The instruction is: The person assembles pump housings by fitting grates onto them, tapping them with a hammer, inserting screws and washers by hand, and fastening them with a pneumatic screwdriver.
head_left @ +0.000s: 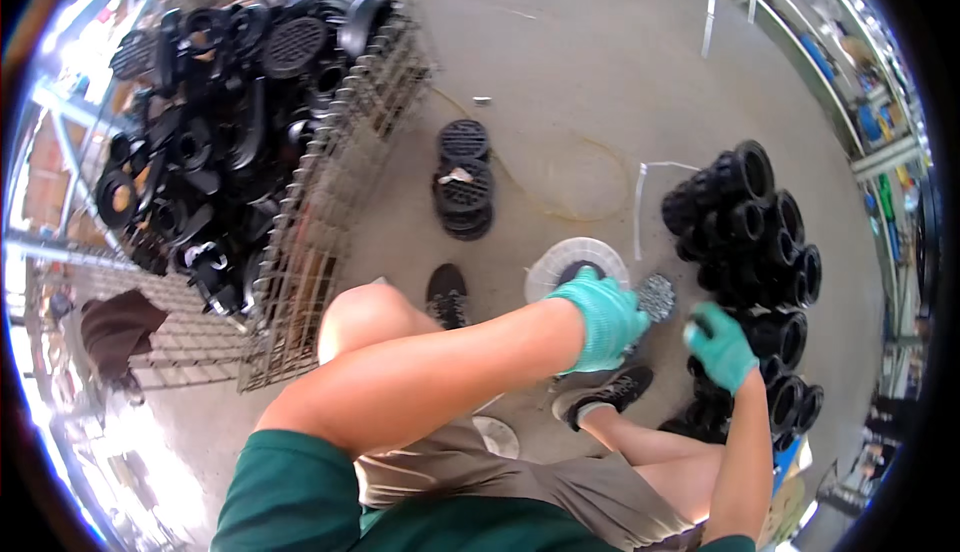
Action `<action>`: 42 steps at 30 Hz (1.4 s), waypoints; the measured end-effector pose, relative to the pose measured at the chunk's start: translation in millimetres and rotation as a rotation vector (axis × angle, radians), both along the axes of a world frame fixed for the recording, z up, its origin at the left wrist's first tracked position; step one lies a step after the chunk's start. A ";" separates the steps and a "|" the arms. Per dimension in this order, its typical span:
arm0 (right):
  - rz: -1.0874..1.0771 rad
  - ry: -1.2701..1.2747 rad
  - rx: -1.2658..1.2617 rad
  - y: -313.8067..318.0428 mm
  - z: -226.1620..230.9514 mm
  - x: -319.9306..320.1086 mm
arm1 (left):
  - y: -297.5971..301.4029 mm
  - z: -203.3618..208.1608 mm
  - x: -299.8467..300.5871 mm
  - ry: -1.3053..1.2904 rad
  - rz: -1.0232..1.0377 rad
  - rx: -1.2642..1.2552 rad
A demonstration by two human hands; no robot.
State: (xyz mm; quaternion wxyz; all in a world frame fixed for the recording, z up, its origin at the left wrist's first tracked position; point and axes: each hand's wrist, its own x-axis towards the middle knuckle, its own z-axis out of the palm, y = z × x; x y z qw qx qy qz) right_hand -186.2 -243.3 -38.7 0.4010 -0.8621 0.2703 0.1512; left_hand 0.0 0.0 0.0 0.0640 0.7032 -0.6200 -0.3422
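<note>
My left hand (603,324), in a green knitted glove, reaches across to the near side of a white round disc (545,270). A dark round piece (581,271) lies on the disc, partly behind the glove. The fingers of this hand are mostly hidden from view. My right hand (724,350), gloved the same way, is raised beside stacked black ribbed plastic fittings (745,222). Its fingers curl in toward the thumb, and what they hold, if anything, is too blurred to name. Between the hands sits a round heap of small grey metal pieces (656,297).
At the left stands a wire mesh cage (335,167) full of mixed black plastic parts (240,117). Stacked round black grates (464,187) lie on the floor ahead. Shelving (865,117) lines the far right. A brown cloth (120,332) hangs at the cage's left.
</note>
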 end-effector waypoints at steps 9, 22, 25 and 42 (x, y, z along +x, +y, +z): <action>0.292 0.232 0.108 67.2 -16.2 -34.8 | 4.4 10.5 -8.6 -0.003 0.074 -0.340; 0.412 0.138 -0.037 76.0 -18.1 -11.8 | 152.5 87.8 86.6 -0.017 0.951 -0.829; 0.339 0.077 0.006 69.4 -31.6 -18.5 | 235.9 37.0 142.3 0.187 1.335 -0.878; 0.153 0.442 -0.023 34.5 -89.1 -12.3 | 444.8 -110.8 380.3 0.040 2.051 -0.410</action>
